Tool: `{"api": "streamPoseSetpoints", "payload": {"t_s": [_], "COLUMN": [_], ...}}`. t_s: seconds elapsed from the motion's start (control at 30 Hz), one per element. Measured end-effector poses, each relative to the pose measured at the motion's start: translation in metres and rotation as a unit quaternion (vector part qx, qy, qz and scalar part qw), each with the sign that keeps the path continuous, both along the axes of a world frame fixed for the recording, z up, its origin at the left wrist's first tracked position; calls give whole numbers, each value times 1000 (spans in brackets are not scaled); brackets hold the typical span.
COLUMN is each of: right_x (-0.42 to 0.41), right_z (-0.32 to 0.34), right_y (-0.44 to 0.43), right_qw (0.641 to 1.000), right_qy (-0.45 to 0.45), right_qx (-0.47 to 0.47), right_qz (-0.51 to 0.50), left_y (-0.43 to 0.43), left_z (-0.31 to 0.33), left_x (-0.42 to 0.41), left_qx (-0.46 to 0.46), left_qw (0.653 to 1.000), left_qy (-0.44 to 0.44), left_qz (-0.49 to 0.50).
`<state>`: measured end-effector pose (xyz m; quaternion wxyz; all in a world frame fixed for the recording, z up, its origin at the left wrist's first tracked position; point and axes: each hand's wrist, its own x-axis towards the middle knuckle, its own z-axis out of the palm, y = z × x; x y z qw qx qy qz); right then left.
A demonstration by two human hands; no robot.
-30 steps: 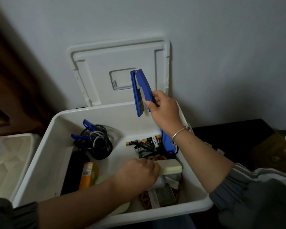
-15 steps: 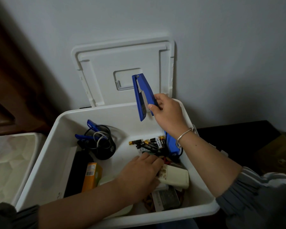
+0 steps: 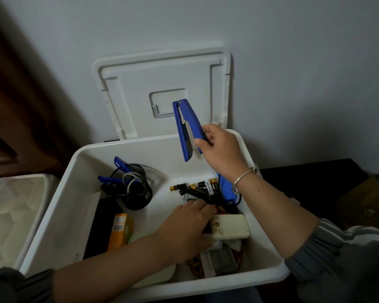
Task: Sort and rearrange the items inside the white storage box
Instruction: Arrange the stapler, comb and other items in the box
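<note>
- Grey sleeves are seen at the lower left and lower right corners of the frame, pushed back from both forearms.
- White storage box [image 3: 59,215]: placed at the centre of the frame, open, with its near rim along the bottom edge.
- A small grey keypad device [image 3: 220,258], possibly a calculator, is lodged against the near wall of the box, lower centre.
- Left hand [image 3: 184,228]: lowered into the box at centre, palm down, fingers curled over the left end of a cream remote control [image 3: 232,227]; whether the remote is gripped cannot be told.
- An orange packet [image 3: 118,230] and a black flat object [image 3: 101,224] are stood side by side, left of the hand.
- A black mesh cup [image 3: 138,193] with blue-handled items and a cord is set at centre left.
- Loose batteries [image 3: 197,189] are heaped beyond the left hand; a blue object [image 3: 227,191] is leaned on the right wall just beside them.
- Right hand [image 3: 223,149]: raised above the far right corner of the box, closed on a blue stapler [image 3: 187,130] hung pivot end up with its arms parted; a silver bracelet [image 3: 243,176] is worn at the wrist.
- White lid [image 3: 140,84]: propped upright against the wall [image 3: 293,62], upper centre.
</note>
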<state>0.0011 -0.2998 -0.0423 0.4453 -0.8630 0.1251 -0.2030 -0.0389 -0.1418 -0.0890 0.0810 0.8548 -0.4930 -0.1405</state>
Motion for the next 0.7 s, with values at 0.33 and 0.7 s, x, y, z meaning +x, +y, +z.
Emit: {"api": "streamPoseSetpoints", "payload": {"t_s": [0.33, 0.7], "right_x": [-8, -27], "right_z": [-1, -3], "right_y": [11, 69], "right_qw": [997, 935], "right_qy": [49, 219], "right_qx": [-37, -256], "right_qz": [45, 110], "left_y": [115, 164], "left_z": [70, 41], "left_x": [51, 61], "left_qx": [-149, -109], "left_qw": [917, 874], "left_qy": [-216, -92], "left_qz": [301, 464]}}
